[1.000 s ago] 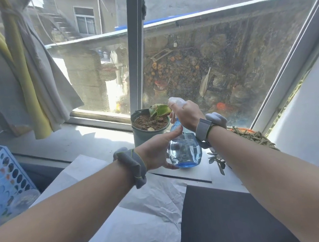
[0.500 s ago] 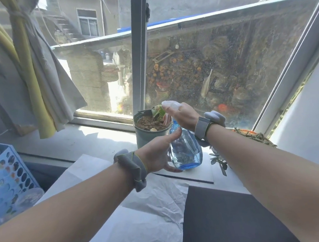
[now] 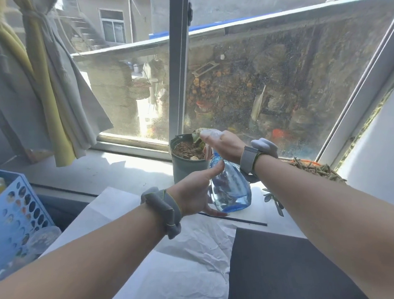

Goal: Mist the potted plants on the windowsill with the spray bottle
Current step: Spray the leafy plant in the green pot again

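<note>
A clear blue spray bottle (image 3: 232, 189) with water in it is tilted over the windowsill (image 3: 104, 165). My right hand (image 3: 223, 144) is closed around its white trigger head, whose nozzle points at the grey pot (image 3: 185, 167) of soil with a small green plant (image 3: 197, 135). My left hand (image 3: 195, 192) cups the bottle's lower left side, thumb up along the neck. A second plant with stringy green stems sits in an orange pot (image 3: 316, 167) at the right, partly hidden behind my right forearm.
A curtain (image 3: 45, 90) hangs tied at the left over the sill. A blue perforated basket (image 3: 11, 209) stands at the left edge. Crumpled white paper (image 3: 176, 263) and a dark sheet (image 3: 281, 267) lie on the surface below my arms. The window pane is close behind the pots.
Bottle and both hands have moved slightly toward the grey pot. The bottle now tilts more, its nozzle closer over the plant. My grip is unchanged.
</note>
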